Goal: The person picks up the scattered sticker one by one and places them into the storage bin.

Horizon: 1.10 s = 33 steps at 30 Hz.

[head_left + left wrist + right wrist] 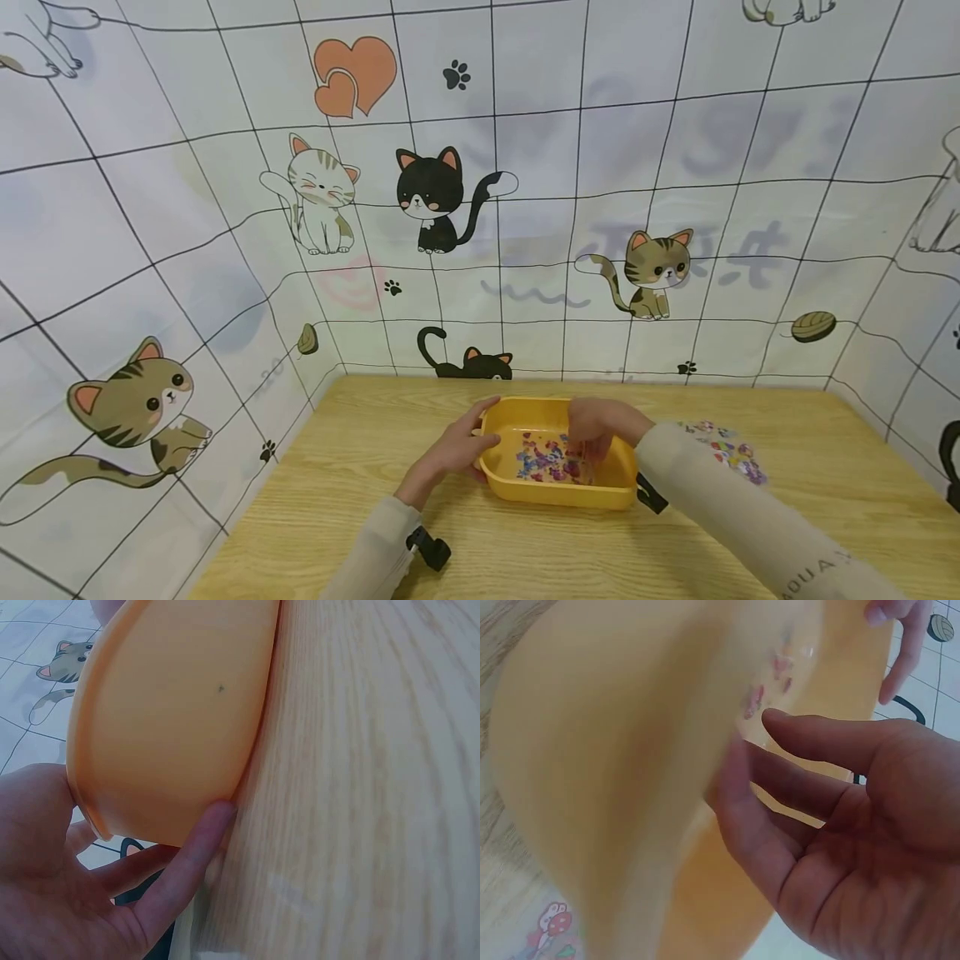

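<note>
While the left hand (459, 447) clamps the yellow basin (558, 494) on the table (360, 467), the right hand (596, 423) — thumb and fingers apart — seemingly picks among colourful pieces (540, 458) inside, calling for a light pinch.

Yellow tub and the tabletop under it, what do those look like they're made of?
The yellow tub looks like moulded plastic, smooth with a slight sheen: its walls run seamlessly into rounded corners and an out-turned lip. The tabletop looks like wood or a wood-patterned laminate, fairly dull in finish; long pale grain lines show, but they don't settle which.
</note>
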Available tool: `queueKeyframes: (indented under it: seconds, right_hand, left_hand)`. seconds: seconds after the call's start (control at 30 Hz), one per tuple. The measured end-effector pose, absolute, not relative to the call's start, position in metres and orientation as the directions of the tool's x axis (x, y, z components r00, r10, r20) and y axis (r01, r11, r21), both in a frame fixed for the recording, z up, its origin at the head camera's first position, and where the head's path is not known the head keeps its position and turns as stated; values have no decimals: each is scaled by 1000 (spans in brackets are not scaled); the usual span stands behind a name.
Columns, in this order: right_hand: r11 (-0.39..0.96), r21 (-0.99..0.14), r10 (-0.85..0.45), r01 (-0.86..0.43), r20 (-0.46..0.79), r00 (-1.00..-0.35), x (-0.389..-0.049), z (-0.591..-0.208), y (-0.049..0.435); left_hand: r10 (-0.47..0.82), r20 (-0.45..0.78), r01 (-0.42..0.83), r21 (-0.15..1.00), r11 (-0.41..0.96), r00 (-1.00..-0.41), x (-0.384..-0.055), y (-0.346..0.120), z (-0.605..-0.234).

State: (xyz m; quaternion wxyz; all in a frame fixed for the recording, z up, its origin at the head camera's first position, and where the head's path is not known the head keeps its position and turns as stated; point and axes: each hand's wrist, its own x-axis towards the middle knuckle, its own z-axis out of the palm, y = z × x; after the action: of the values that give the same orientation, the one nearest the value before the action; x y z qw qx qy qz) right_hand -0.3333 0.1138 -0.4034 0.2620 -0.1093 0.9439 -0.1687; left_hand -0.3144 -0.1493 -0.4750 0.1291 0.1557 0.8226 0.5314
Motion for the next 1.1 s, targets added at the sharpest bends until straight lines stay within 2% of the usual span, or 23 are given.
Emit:
queueKeyframes:
  seconds: [0.23, 0.53, 0.87, 1.1]
  right_hand:
    - [924, -366, -284, -110, -467, -837, -332, -404, 113]
    - [891, -423, -361, -162, -447, -818, -330, -404, 118]
    - [833, -478, -446, -277, -287, -848, -318, -399, 130]
    - [759, -547, -530, -354, -203, -823, -309, -384, 145]
  left_hand:
    - [390, -46, 118, 915, 386, -920, -315, -149, -475]
    - [393, -37, 129, 912, 390, -919, -315, -150, -478]
    - [397, -36, 129, 915, 383, -917, -313, -150, -477]
    - [397, -32, 133, 915, 380, -917, -314, -150, -476]
